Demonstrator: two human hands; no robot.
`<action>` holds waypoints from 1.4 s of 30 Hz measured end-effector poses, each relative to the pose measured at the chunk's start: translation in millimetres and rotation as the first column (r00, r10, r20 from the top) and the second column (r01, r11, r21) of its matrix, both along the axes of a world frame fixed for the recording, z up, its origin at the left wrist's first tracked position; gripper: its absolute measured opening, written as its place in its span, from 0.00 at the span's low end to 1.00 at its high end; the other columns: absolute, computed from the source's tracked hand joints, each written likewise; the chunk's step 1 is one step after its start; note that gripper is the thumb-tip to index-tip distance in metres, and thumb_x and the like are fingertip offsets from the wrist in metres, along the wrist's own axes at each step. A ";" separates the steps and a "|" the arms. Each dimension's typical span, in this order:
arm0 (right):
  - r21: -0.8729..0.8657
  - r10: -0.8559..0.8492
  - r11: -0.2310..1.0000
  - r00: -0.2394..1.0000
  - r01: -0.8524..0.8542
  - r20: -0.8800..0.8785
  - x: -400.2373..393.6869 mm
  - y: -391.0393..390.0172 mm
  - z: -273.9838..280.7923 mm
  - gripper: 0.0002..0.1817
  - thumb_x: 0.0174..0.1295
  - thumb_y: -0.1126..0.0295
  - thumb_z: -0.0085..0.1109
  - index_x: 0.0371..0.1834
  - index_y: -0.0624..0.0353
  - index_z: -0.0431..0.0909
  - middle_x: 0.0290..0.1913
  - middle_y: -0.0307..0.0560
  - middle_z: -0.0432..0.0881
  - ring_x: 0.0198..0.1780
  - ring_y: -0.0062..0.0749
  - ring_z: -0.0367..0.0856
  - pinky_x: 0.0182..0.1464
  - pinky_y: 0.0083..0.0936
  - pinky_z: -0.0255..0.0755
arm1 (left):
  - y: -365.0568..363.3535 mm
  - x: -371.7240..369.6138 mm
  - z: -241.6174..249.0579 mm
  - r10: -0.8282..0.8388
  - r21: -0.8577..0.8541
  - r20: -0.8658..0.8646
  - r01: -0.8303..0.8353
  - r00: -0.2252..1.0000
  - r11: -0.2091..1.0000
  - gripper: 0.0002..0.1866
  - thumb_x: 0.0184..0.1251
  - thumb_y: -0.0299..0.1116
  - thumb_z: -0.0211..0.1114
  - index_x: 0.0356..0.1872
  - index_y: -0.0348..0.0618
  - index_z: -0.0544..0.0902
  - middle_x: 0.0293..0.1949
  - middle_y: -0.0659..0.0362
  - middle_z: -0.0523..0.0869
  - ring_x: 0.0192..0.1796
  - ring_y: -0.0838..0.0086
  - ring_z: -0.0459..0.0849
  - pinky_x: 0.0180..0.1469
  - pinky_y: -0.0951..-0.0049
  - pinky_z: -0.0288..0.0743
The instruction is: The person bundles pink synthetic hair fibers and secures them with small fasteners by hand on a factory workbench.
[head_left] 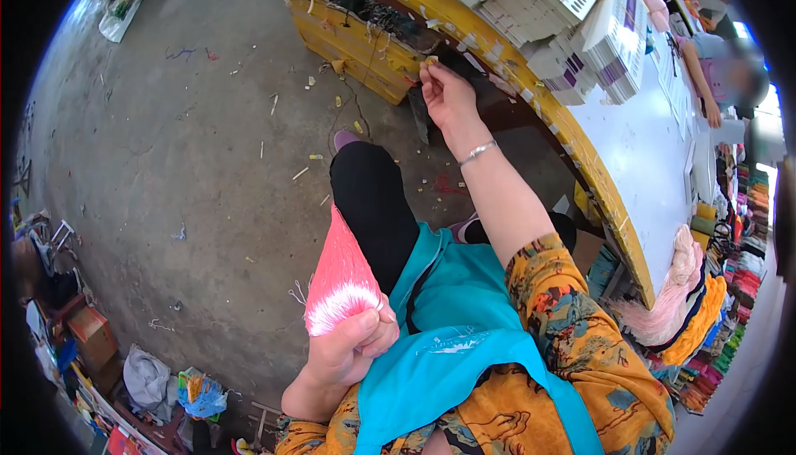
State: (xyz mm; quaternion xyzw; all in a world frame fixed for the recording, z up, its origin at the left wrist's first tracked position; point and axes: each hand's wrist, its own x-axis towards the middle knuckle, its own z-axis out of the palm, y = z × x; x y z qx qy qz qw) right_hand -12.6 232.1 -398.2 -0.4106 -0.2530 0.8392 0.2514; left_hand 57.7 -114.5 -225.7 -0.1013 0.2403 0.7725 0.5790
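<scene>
My left hand is closed around the bound end of a pink tassel bundle, which fans out and points up toward my black-trousered knee. My right hand is stretched out to the edge of the yellow-rimmed worktable. Its fingertips pinch a small yellowish piece near the table's underside. A silver bracelet sits on that wrist. I wear a teal apron over an orange patterned top.
Stacks of white cards lie on the white tabletop. Another person sits at the far side. Pink and orange tassel bundles hang at the right. The concrete floor is littered with scraps; bags and boxes sit at lower left.
</scene>
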 end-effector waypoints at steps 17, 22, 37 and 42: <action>0.156 0.076 0.982 0.978 -0.107 0.192 -98.3 58.6 -59.1 0.09 0.63 0.73 0.57 0.45 0.60 0.79 0.33 0.41 0.85 0.31 0.29 0.84 0.29 0.21 0.79 | 5.0 -37.6 -10.7 0.085 -0.064 0.093 -0.079 0.992 0.995 0.09 0.66 0.32 0.61 0.38 0.34 0.79 0.16 0.68 0.67 0.18 0.84 0.60 0.23 0.80 0.53; 0.200 0.065 0.974 0.980 -0.103 0.189 -83.3 40.7 -53.6 0.15 0.62 0.76 0.58 0.52 0.51 0.77 0.42 0.40 0.85 0.40 0.29 0.82 0.37 0.24 0.76 | 4.8 -42.1 -11.6 0.092 -0.063 0.115 -0.086 0.989 0.994 0.09 0.64 0.32 0.63 0.37 0.34 0.80 0.17 0.68 0.68 0.18 0.84 0.60 0.22 0.80 0.53; 0.082 -0.257 0.963 0.966 0.256 0.005 -51.2 -33.4 53.9 0.07 0.61 0.70 0.66 0.41 0.55 0.81 0.37 0.39 0.85 0.25 0.21 0.76 0.25 0.15 0.69 | -5.8 -27.9 -6.3 0.050 -0.024 0.039 -0.049 0.998 0.999 0.11 0.65 0.34 0.62 0.37 0.34 0.79 0.16 0.68 0.66 0.18 0.84 0.60 0.22 0.79 0.54; 0.098 -0.364 0.929 0.929 0.356 0.068 -67.2 -38.2 61.7 0.04 0.62 0.70 0.64 0.37 0.55 0.78 0.33 0.37 0.84 0.24 0.20 0.75 0.24 0.15 0.67 | -12.7 -15.4 -3.9 0.062 -0.015 0.010 -0.062 0.998 0.998 0.11 0.65 0.35 0.62 0.37 0.36 0.79 0.15 0.69 0.65 0.18 0.84 0.60 0.23 0.78 0.54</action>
